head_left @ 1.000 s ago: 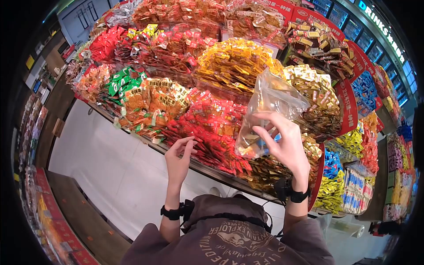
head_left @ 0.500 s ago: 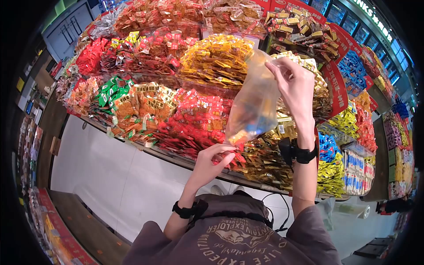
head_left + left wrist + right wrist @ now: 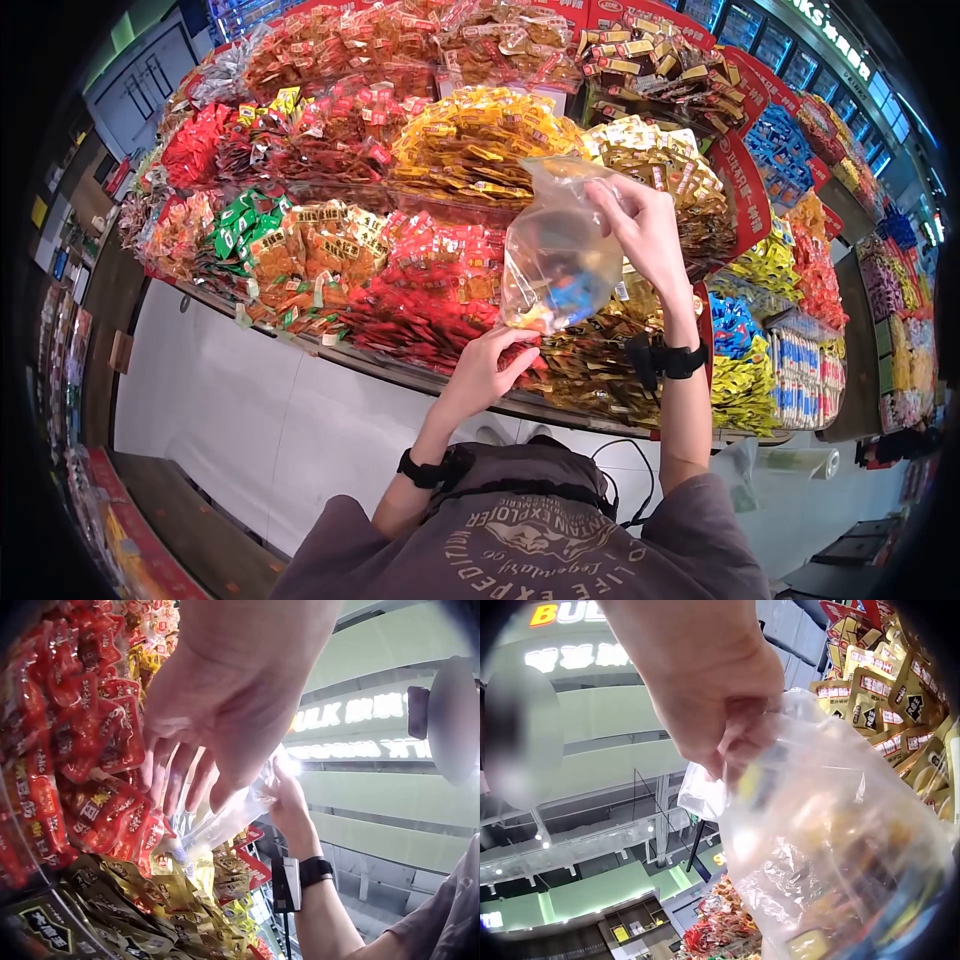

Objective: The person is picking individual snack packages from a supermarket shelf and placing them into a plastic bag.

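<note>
A clear plastic bag (image 3: 540, 245) with a few blue and yellow-orange packets (image 3: 572, 297) in its bottom hangs over the snack display. My right hand (image 3: 645, 232) pinches it near the top, the plastic bunched between thumb and fingers in the right wrist view. At the bag's lower corner is my left hand (image 3: 482, 372), fingers extended and slightly bent, thumb apart. The left wrist view shows its fingers (image 3: 202, 776) against the plastic, beside the red snack packets (image 3: 90, 802). Gold-brown packets (image 3: 610, 375) lie beneath the bag.
Heaped packets fill the tiered display: yellow ones (image 3: 470, 150) behind the bag, orange and green ones (image 3: 250, 225) to the left. A red sign panel (image 3: 740, 200) stands at the right. The display's front edge (image 3: 400, 375) runs before the person, with white floor (image 3: 230, 400) below.
My left hand has moved right, from the front of the red packets to the bag's lower corner. The bag was raised, then lowered a little, and now hangs more upright and puffed out.
</note>
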A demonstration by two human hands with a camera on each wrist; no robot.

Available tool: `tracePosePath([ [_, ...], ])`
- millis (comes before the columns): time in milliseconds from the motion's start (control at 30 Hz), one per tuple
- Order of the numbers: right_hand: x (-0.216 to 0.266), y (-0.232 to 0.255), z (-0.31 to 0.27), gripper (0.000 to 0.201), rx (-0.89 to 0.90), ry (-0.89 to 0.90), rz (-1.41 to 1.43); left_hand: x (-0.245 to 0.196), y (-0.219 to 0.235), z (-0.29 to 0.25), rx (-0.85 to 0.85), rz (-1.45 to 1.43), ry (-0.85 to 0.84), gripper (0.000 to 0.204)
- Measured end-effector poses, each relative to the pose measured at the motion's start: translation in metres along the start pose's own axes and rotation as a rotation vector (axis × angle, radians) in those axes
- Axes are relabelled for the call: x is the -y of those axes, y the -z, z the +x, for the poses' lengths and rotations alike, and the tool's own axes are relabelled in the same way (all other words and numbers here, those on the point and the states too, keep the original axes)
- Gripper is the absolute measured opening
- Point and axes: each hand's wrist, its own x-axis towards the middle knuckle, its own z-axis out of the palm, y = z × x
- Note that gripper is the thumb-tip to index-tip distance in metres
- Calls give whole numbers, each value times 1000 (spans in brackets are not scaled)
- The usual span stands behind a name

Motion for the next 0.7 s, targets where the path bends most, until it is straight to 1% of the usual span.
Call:
tracePosePath([
  [33,5,2,-1,20,-91,50,40,-1,0,-1,27,32,-5,32],
  [67,8,5,-1,18,-157,126,20,-3,-2,-1,25,32,1,32],
  [133,33,13,-9,15,-231,206,-17,-8,-3,2,-58,18,-88,36],
  [167,32,8,-12,13,-294,291,28,-11,-2,4,-51,14,-82,39],
  [267,29,-2,-23,12,-315,343,47,-13,-3,9,-85,27,-130,39],
  [300,25,-3,-23,13,-282,306,10,-12,-4,10,-92,28,-127,39],
  [333,20,-2,-20,13,-275,308,14,-11,-5,11,-71,41,-169,38],
  [367,13,1,-15,12,-257,205,-91,-9,-5,10,-49,55,-212,38],
  [400,6,3,-10,11,-241,101,-197,-9,-4,7,-51,55,-207,38],
  [433,-5,4,-7,9,-305,133,-219,-8,-3,7,-15,59,-195,38],
  [467,-15,6,-5,14,-327,127,-176,-7,-1,7,23,62,-183,37],
  [533,-5,13,-11,23,-402,94,-165,-8,7,4,-4,101,-188,35],
  [567,-3,15,-14,30,-434,153,-214,-7,14,2,-29,137,-127,33],
  [600,6,17,-19,32,-436,212,-257,-6,20,-1,-53,172,-64,32],
  [633,11,16,-24,34,-476,305,-295,-6,26,-3,-129,198,-122,29],
  [667,17,14,-28,35,-516,400,-331,-5,33,-5,-175,251,-90,27],
  [700,26,11,-35,36,-520,438,-365,-3,39,-9,-215,247,-62,25],
])
